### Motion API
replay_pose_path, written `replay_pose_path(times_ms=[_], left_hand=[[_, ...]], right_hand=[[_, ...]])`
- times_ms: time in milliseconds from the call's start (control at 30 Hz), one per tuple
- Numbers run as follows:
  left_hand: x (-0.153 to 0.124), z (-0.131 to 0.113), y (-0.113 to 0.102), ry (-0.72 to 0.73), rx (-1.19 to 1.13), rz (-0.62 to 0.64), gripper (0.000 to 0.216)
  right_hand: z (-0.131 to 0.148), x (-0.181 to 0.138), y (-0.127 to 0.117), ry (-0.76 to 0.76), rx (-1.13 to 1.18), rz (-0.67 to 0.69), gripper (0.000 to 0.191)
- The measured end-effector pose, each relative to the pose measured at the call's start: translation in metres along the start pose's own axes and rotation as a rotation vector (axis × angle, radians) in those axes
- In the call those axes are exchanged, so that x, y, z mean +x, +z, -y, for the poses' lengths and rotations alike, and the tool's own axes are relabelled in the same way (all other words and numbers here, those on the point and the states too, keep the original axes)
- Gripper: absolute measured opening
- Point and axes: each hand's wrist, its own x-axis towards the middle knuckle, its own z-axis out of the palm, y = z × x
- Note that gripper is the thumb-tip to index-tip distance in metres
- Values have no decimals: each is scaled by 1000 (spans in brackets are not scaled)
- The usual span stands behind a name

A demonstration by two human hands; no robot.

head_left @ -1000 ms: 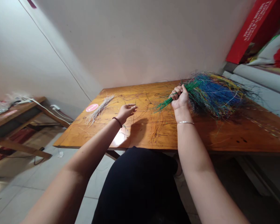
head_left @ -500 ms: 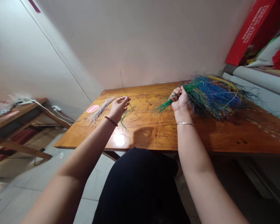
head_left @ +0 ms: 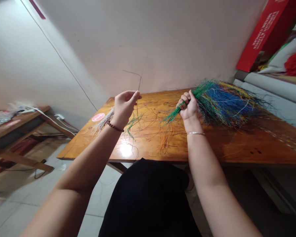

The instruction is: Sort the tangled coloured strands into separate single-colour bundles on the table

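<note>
Above the left part of the table, my left hand (head_left: 125, 104) pinches a few thin dark green strands (head_left: 140, 80), which stick up past the fingertips. My right hand (head_left: 188, 104) is closed in a fist round a bundle of green strands (head_left: 172, 113); its ends show on both sides of the fist. Just right of that fist lies a big tangled heap of blue, yellow and green strands (head_left: 227, 102). Below my left hand are a small green clump (head_left: 131, 125) and, partly hidden behind the wrist, a whitish bundle (head_left: 104, 122). Loose orange strands (head_left: 164, 140) lie between the hands.
The wooden table (head_left: 148, 151) stands against a wall. A pink round sticker (head_left: 98, 117) is at its left. Further left is a lower wooden table (head_left: 5, 128) with a power strip and white cable. At the right, a red box (head_left: 261, 34) stands beside white rolls.
My left hand has risen slightly and turned, with the pinched strands now upright and bent at the top. My right hand keeps its grip on the green bundle, almost unmoved.
</note>
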Motion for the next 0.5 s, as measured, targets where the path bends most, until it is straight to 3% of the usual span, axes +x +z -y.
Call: replay_pose_path(times_ms=[200,333,500], left_hand=[[12,-43,49,-33,-25,318,27],[24,-37,88,15,51,490,24],[26,-21,114,196,256,480,21]], right_hand=[[4,-15,20,70,-74,47,69],[-2,-17,24,78,-62,91,67],[-11,-13,23,114,-101,44,56]])
